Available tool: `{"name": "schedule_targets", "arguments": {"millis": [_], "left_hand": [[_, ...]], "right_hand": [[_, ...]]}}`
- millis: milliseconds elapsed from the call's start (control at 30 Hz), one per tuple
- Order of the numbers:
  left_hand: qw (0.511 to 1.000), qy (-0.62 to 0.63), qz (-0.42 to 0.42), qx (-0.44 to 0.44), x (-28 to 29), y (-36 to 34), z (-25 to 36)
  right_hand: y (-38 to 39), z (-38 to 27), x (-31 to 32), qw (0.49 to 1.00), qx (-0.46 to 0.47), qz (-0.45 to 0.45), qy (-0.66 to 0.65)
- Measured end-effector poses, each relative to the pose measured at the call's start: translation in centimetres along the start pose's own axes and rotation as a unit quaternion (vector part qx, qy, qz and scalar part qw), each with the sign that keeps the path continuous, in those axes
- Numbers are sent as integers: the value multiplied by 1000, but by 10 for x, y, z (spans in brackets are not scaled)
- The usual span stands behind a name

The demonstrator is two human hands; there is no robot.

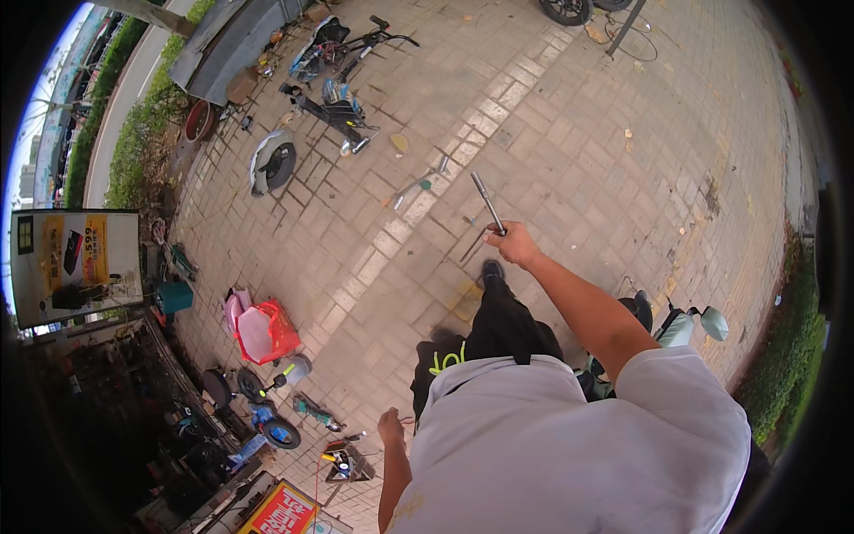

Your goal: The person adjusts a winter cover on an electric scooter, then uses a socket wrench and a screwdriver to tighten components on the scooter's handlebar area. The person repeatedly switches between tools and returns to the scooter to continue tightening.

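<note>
My right hand (513, 244) is stretched out ahead, its fingers wrapped round the lower end of a silver metal rod (485, 198). The rod points up and away to the left, with a darker part by the fist. Just below that hand shows a thin dark line (473, 246); I cannot tell whether it is a second tool or a shadow. Down at my left side hangs my left hand (391, 425), fingers curled in. Whatever it holds, if anything, is hidden. My black shoe (491, 270) is on the paving beneath the right hand.
Scooter parts (334, 116) and a wheel with a pale fender (274, 163) lie far left on brick paving. A red bag (267, 333), small wheels (281, 433) and a tool tray (350, 465) are nearer left. A parked scooter (678, 327) stands right.
</note>
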State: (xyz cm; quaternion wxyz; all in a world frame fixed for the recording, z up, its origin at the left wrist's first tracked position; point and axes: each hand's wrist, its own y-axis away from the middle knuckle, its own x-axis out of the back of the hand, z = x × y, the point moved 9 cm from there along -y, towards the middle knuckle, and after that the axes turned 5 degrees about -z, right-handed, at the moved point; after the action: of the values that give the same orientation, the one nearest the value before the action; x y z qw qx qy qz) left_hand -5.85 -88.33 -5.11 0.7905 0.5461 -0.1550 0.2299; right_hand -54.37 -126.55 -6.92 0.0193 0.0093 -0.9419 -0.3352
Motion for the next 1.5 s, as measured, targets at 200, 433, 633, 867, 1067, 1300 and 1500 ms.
{"name": "schedule_targets", "arguments": {"millis": [200,433,633,867,1067,1300,1500], "left_hand": [[997,-48,-44,-33,-42,69,-41],[988,-136,-68,1,-63,91,-120],[996,-63,-60,-11,-43,65,-103],[984,144,-20,-99,35,-9,45],[912,187,82,-356,213,-45,256],[802,-63,297,-513,286,14,221],[620,726,298,8,255,-12,-144]], "right_hand": [[-52,58,40,941,-121,-72,309],[-43,137,19,899,-242,-90,354],[-69,74,2,913,-80,31,398],[-21,25,-124,919,42,-45,391],[285,10,-465,564,262,-616,483],[490,-2,-549,9,255,-851,460],[515,-7,-650,273,472,-761,352]]}}
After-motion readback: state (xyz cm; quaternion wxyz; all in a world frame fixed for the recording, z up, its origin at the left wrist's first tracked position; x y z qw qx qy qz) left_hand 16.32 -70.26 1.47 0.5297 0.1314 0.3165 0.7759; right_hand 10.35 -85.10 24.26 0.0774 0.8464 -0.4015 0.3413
